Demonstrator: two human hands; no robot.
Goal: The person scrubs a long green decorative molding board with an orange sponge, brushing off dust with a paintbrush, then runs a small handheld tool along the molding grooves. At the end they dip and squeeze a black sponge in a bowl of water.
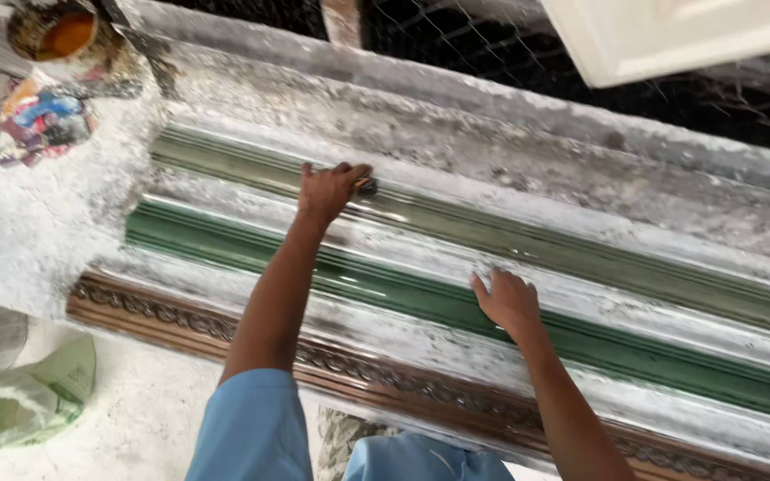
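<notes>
My left hand point(330, 189) is shut on a small dark tool point(366, 185) and presses it against a long olive-grey moulding strip point(528, 242). Fingers spread, my right hand point(507, 301) rests flat on a dark green moulding strip point(225, 245) that lies parallel and nearer to me. A brown carved moulding point(162, 313) runs along the near edge. All three strips lie on a white, dust-covered bench point(37, 232). What kind of tool it is cannot be made out.
A tin of orange paint point(53, 32) and a paint-smeared rag point(44, 120) sit at the bench's far left. Pale plastic bags point(20, 401) lie on the floor at lower left. A white panel point(670, 31) and wire mesh point(492, 49) are behind the bench.
</notes>
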